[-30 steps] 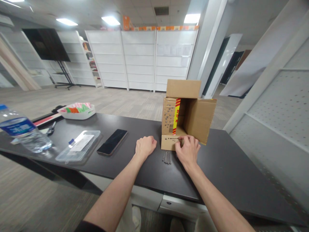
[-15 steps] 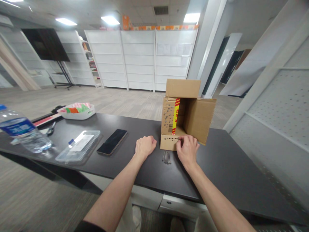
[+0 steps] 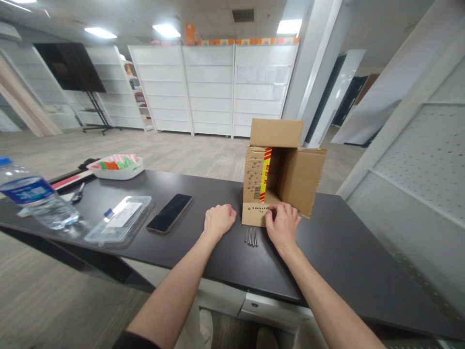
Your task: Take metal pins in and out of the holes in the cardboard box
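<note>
An open cardboard box [image 3: 251, 194] stands on the dark table, with a row of small holes along its lower front flap. Nail heads stud its left panel. My right hand [image 3: 282, 224] is closed in a pinch at the right end of that row, touching the flap; whatever its fingertips hold is too small to make out. Just left of the box, my left hand [image 3: 220, 219] rests on the tabletop in a loose fist, apart from the box, with nothing showing in it. Several loose nails [image 3: 251, 237] lie side by side in front of the flap, between my hands.
Left of my hands lie a black phone [image 3: 169, 214] and a clear plastic case [image 3: 118, 220]. Farther left are a tilted water bottle [image 3: 34, 194] and a white basket [image 3: 121, 173] with colourful contents. A white perforated panel [image 3: 425, 150] rises beyond the table's right side.
</note>
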Available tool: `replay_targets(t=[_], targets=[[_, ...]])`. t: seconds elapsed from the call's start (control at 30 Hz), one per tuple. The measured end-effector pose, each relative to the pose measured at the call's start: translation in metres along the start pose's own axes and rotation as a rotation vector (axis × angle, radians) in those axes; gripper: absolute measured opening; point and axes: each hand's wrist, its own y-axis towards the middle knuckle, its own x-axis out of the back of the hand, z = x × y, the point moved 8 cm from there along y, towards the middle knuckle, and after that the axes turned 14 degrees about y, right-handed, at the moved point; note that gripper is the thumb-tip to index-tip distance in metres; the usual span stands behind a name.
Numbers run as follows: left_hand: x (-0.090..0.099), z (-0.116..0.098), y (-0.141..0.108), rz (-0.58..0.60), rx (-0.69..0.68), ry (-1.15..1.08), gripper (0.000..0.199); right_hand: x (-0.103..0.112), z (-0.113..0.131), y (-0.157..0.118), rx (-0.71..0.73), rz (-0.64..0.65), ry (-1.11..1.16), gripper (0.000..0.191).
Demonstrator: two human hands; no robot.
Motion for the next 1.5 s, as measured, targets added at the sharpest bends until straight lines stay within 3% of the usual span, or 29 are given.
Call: replay_targets(t=[0.83, 1.5], targets=[[-0.0006, 0.0, 0.0002, 0.005, 0.002, -0.001, 0.038, 0.003, 0.0064, 0.0014, 0.006, 0.008, -0.045, 0.018], [0.0003, 0.0005, -0.0004, 0.026, 0.018, 0.002, 0.039, -0.0022, 0.008, -0.0001, 0.049, 0.031, 0.062, 0.018]])
